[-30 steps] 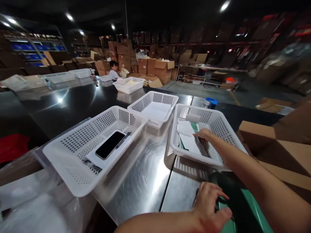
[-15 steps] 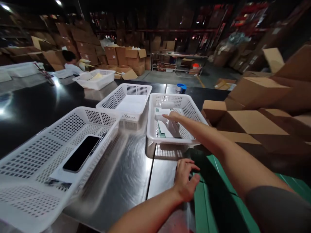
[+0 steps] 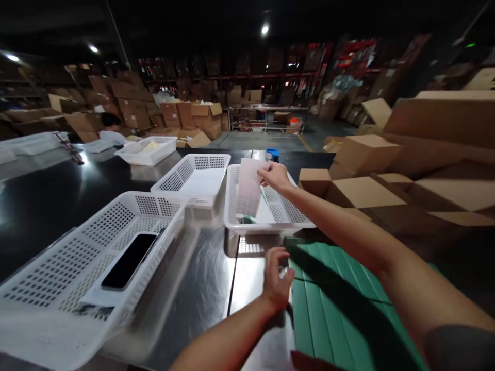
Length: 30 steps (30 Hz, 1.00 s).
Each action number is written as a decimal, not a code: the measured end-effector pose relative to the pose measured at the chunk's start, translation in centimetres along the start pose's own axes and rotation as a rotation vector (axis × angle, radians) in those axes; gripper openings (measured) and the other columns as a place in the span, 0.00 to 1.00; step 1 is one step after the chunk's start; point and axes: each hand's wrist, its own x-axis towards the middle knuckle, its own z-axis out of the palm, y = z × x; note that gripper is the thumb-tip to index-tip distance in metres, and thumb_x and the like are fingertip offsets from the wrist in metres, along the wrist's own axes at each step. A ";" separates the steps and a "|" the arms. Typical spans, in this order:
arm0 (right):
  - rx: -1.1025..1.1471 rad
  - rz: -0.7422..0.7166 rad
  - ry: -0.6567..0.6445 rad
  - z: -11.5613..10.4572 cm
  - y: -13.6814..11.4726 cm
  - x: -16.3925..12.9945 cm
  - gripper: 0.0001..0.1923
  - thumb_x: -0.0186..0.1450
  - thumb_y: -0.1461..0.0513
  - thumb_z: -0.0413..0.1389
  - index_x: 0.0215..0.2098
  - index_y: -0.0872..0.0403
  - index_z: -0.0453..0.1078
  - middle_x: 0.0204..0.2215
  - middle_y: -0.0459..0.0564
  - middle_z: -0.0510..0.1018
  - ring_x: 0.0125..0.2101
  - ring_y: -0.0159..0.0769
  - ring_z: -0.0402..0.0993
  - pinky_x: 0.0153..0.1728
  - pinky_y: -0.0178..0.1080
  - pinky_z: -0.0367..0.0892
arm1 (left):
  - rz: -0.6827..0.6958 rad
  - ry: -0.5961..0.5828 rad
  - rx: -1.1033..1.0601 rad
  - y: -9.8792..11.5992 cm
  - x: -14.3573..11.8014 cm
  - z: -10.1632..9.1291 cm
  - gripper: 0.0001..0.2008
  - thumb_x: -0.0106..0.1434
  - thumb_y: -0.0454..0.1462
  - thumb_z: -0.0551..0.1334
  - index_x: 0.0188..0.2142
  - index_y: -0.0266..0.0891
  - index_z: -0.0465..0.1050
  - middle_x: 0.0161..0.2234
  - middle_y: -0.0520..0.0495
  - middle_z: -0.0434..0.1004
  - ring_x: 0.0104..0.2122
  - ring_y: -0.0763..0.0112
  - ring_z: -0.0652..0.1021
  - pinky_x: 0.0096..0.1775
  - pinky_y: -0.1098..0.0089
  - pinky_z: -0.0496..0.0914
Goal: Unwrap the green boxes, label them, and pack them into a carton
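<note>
My right hand (image 3: 275, 176) is closed on the upper edge of a thin white sheet of paper (image 3: 247, 181), held upright over a white perforated basket (image 3: 266, 227). More white papers with green edging lie in that basket, partly hidden by the sheet. My left hand (image 3: 275, 286) is over the steel table, beside the left edge of a green ribbed stack (image 3: 328, 304). Its fingers are curved and apart, and I see nothing held in them. A shadow crosses the stack.
At left, a white basket (image 3: 50, 234) contains a black phone (image 3: 129, 262) on papers. Another basket (image 3: 191, 157) with white paper stands behind. A blue-topped roll (image 3: 272, 153) is at the table's far edge. Cardboard boxes (image 3: 371, 198) crowd the right side. A person (image 3: 111, 129) is at far left.
My right hand has lifted the white sheet up from the papers in the basket. My left hand has shifted slightly left on the table, and the camera view has tilted up.
</note>
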 end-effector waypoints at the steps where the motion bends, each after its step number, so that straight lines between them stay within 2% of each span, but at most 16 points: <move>1: 0.061 -0.018 0.017 -1.2 -0.9 -1.9 0.01 0.64 0.65 0.57 0.34 0.56 0.71 0.27 0.46 0.78 0.27 0.33 0.79 0.27 0.34 0.76 | 0.084 0.051 0.053 0.4 0.0 -0.4 0.16 0.68 0.47 0.55 0.50 0.42 0.67 0.53 0.33 0.69 0.55 0.46 0.72 0.55 0.44 0.68; 4: 0.225 -0.061 0.023 -3.9 -2.8 -8.8 0.05 0.60 0.65 0.58 0.30 0.54 0.65 0.27 0.44 0.77 0.26 0.33 0.79 0.22 0.33 0.76 | 0.430 0.268 0.348 2.6 0.6 -2.1 0.23 0.63 0.45 0.63 0.55 0.44 0.62 0.62 0.32 0.61 0.63 0.41 0.65 0.59 0.39 0.62; 6: 0.379 -0.035 -0.046 -4.8 -3.3 -13.6 0.09 0.58 0.64 0.59 0.27 0.53 0.62 0.24 0.43 0.75 0.23 0.34 0.78 0.20 0.34 0.75 | 0.520 0.442 0.567 4.9 1.3 -3.5 0.34 0.58 0.44 0.69 0.59 0.42 0.58 0.66 0.28 0.53 0.67 0.37 0.58 0.61 0.37 0.59; 7: 0.473 -0.001 -0.109 -5.0 -3.4 -15.9 0.10 0.56 0.64 0.60 0.26 0.52 0.61 0.22 0.42 0.75 0.22 0.35 0.78 0.19 0.34 0.74 | 0.504 0.500 0.652 6.1 1.6 -4.2 0.36 0.57 0.42 0.70 0.61 0.41 0.57 0.66 0.26 0.54 0.68 0.37 0.57 0.61 0.37 0.58; 8: 0.576 0.037 -0.187 -5.1 -3.5 -18.1 0.11 0.54 0.64 0.60 0.26 0.52 0.60 0.21 0.42 0.74 0.21 0.35 0.77 0.18 0.34 0.73 | 0.466 0.531 0.713 7.4 1.8 -4.9 0.34 0.59 0.39 0.69 0.61 0.39 0.58 0.64 0.25 0.58 0.67 0.38 0.60 0.60 0.38 0.60; 11: 0.834 0.092 -0.394 -5.2 -3.7 -23.2 0.14 0.50 0.64 0.63 0.27 0.52 0.60 0.21 0.41 0.74 0.21 0.36 0.77 0.20 0.35 0.74 | 0.367 0.470 0.738 10.4 1.2 -6.6 0.20 0.62 0.32 0.60 0.55 0.36 0.67 0.49 0.33 0.77 0.52 0.50 0.77 0.50 0.52 0.72; 13: 0.935 0.075 -0.450 -5.1 -4.1 -25.6 0.17 0.49 0.62 0.66 0.27 0.52 0.61 0.23 0.40 0.74 0.24 0.35 0.78 0.25 0.38 0.77 | 0.363 0.454 0.695 11.9 0.0 -7.5 0.18 0.60 0.31 0.59 0.50 0.35 0.71 0.43 0.36 0.79 0.44 0.55 0.80 0.44 0.59 0.74; 16: 0.997 0.036 -0.512 -5.4 -4.6 -28.2 0.20 0.50 0.59 0.70 0.29 0.52 0.61 0.26 0.39 0.73 0.27 0.32 0.76 0.29 0.37 0.76 | 0.313 0.470 0.664 14.1 -2.1 -8.6 0.13 0.58 0.36 0.63 0.43 0.35 0.74 0.38 0.39 0.80 0.39 0.57 0.80 0.40 0.61 0.74; 18: 0.973 -0.109 -0.576 -6.0 -4.5 -29.3 0.22 0.50 0.58 0.72 0.34 0.50 0.64 0.31 0.41 0.74 0.31 0.33 0.77 0.34 0.38 0.76 | 0.210 0.535 0.593 15.8 -3.1 -9.4 0.09 0.59 0.40 0.64 0.38 0.37 0.74 0.32 0.46 0.78 0.33 0.63 0.79 0.36 0.65 0.73; 20: 0.839 -0.384 -0.562 -7.1 -3.7 -29.9 0.26 0.49 0.57 0.74 0.41 0.48 0.67 0.42 0.46 0.76 0.43 0.39 0.77 0.46 0.43 0.75 | 0.065 0.600 0.394 17.5 -3.8 -10.2 0.08 0.62 0.42 0.64 0.35 0.39 0.73 0.27 0.52 0.75 0.28 0.70 0.76 0.32 0.71 0.70; 22: 0.622 -0.601 -0.395 -8.1 -2.3 -30.1 0.28 0.51 0.58 0.74 0.46 0.47 0.68 0.53 0.51 0.72 0.56 0.44 0.70 0.58 0.48 0.68 | -0.104 0.566 0.124 18.9 -4.2 -11.0 0.10 0.61 0.43 0.67 0.34 0.40 0.72 0.25 0.55 0.73 0.25 0.74 0.73 0.29 0.75 0.67; 23: 0.520 -0.631 -0.295 -8.4 -1.4 -30.1 0.27 0.53 0.58 0.73 0.47 0.46 0.68 0.57 0.51 0.70 0.60 0.46 0.66 0.61 0.50 0.64 | -0.186 0.517 0.006 19.4 -4.3 -11.2 0.11 0.60 0.44 0.69 0.33 0.40 0.72 0.25 0.55 0.73 0.25 0.75 0.72 0.29 0.77 0.67; 25: 0.422 -0.533 -0.211 -8.3 0.5 -30.1 0.24 0.58 0.57 0.70 0.49 0.46 0.67 0.59 0.52 0.68 0.61 0.46 0.65 0.61 0.52 0.64 | -0.328 0.420 -0.152 19.9 -4.7 -11.3 0.14 0.55 0.45 0.72 0.32 0.40 0.73 0.25 0.54 0.74 0.24 0.76 0.72 0.29 0.77 0.68; 26: 0.437 -0.439 -0.250 -7.9 1.5 -30.3 0.24 0.59 0.57 0.69 0.50 0.46 0.66 0.59 0.52 0.68 0.59 0.46 0.68 0.58 0.51 0.68 | -0.382 0.385 -0.195 20.0 -4.9 -11.2 0.15 0.54 0.45 0.73 0.32 0.39 0.74 0.25 0.54 0.74 0.24 0.76 0.73 0.28 0.77 0.69; 28: 0.563 -0.230 -0.396 -6.9 3.4 -30.9 0.28 0.59 0.55 0.69 0.52 0.45 0.63 0.54 0.51 0.72 0.47 0.41 0.77 0.47 0.46 0.75 | -0.457 0.338 -0.236 19.7 -5.4 -10.5 0.16 0.54 0.46 0.74 0.35 0.40 0.75 0.25 0.54 0.74 0.22 0.77 0.72 0.27 0.77 0.69; 30: 0.716 -0.063 -0.458 -5.9 5.0 -31.7 0.30 0.58 0.56 0.69 0.54 0.43 0.62 0.44 0.45 0.76 0.34 0.33 0.78 0.37 0.40 0.76 | -0.491 0.310 -0.223 19.2 -6.0 -9.7 0.20 0.56 0.45 0.73 0.46 0.43 0.76 0.24 0.56 0.74 0.21 0.77 0.71 0.26 0.78 0.68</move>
